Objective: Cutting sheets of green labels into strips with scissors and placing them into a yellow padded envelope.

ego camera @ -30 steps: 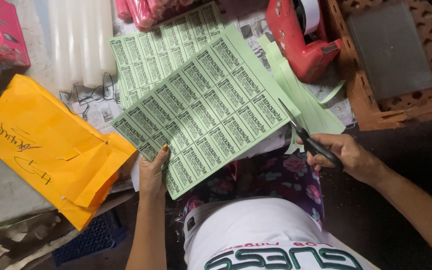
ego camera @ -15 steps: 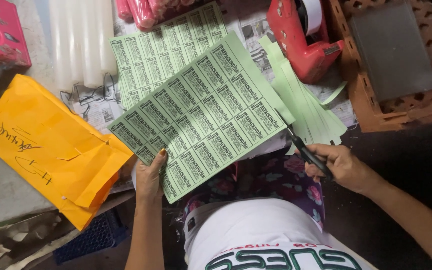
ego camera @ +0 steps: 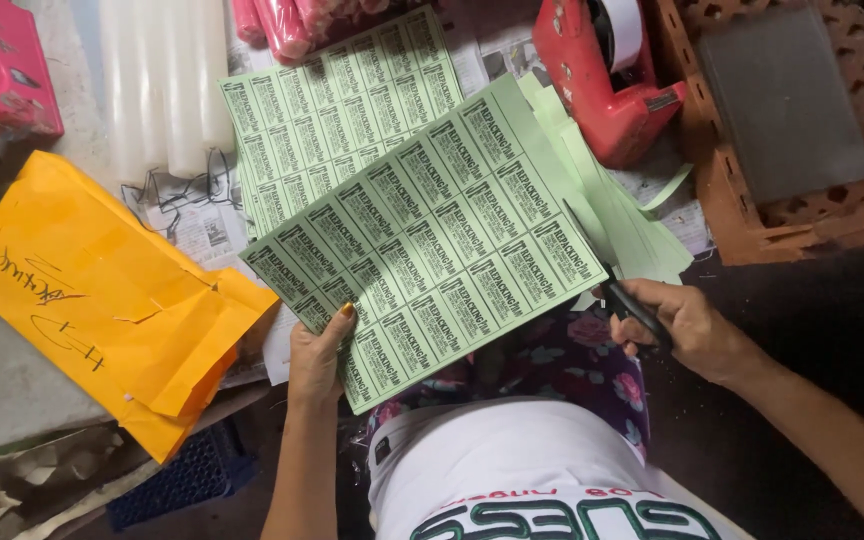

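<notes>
My left hand (ego camera: 318, 352) grips the lower left corner of a light green sheet of printed labels (ego camera: 432, 235), thumb on top, holding it tilted above my lap. My right hand (ego camera: 690, 325) is shut on black scissors (ego camera: 624, 297); their blades sit at the sheet's right edge, partly hidden under the paper. A second green label sheet (ego camera: 327, 100) lies flat on the table behind the held one. Cut green paper strips (ego camera: 620, 220) lie fanned out just beyond the scissors.
An orange envelope (ego camera: 102, 290) lies at the left. White candles (ego camera: 162, 80) and red candles (ego camera: 282, 20) lie at the back. A red tape dispenser (ego camera: 607, 70) stands at the back right beside a brown crate (ego camera: 802, 215). A pink object (ego camera: 2, 70) sits far left.
The held sheet has shifted right and slightly down toward the scissors. The scissor blades, clearly seen before, are now mostly covered by the sheet's right edge. My left hand moved right with it.
</notes>
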